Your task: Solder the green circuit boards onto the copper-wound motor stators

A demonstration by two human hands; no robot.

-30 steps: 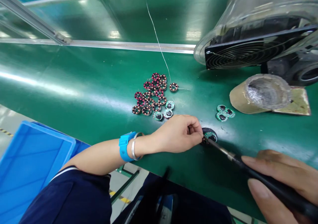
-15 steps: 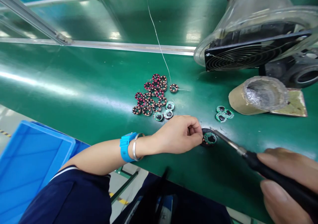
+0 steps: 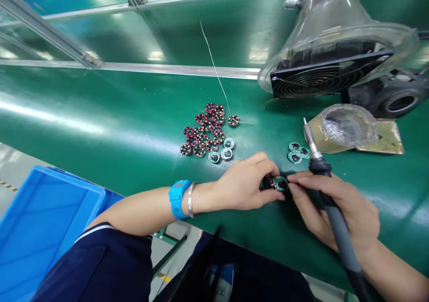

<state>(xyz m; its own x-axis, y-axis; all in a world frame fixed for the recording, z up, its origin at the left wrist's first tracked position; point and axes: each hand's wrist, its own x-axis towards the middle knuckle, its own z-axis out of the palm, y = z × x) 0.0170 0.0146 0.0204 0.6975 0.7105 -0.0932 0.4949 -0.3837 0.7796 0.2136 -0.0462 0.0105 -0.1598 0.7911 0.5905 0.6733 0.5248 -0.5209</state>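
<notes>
Between the thumb and fingers of my left hand (image 3: 246,183) sits a small round part with a green circuit board (image 3: 279,183), its dark base partly hidden by the fingers. My right hand (image 3: 348,203) holds a soldering iron (image 3: 338,224) across its palm, tip pointing up and away. The right thumb and forefinger pinch close together at the right edge of the circuit board; whether they grip it I cannot tell. Beyond the left hand lie several copper-wound coil rings (image 3: 203,139) and three green-topped round parts (image 3: 226,154). Solder wire (image 3: 214,63) runs down to a separate coil ring (image 3: 233,121).
Three loose circuit boards (image 3: 294,158) lie near a tan cup-like roll (image 3: 321,136) on a stained block (image 3: 385,136). Behind stands a clear fume hood with a black fan (image 3: 321,76). A blue bin (image 3: 50,230) is left of the green table (image 3: 117,114).
The soldering iron has swung from lying low beside the part to pointing upward. My right hand has come left to the circuit board, and the left fingers have spread around the part.
</notes>
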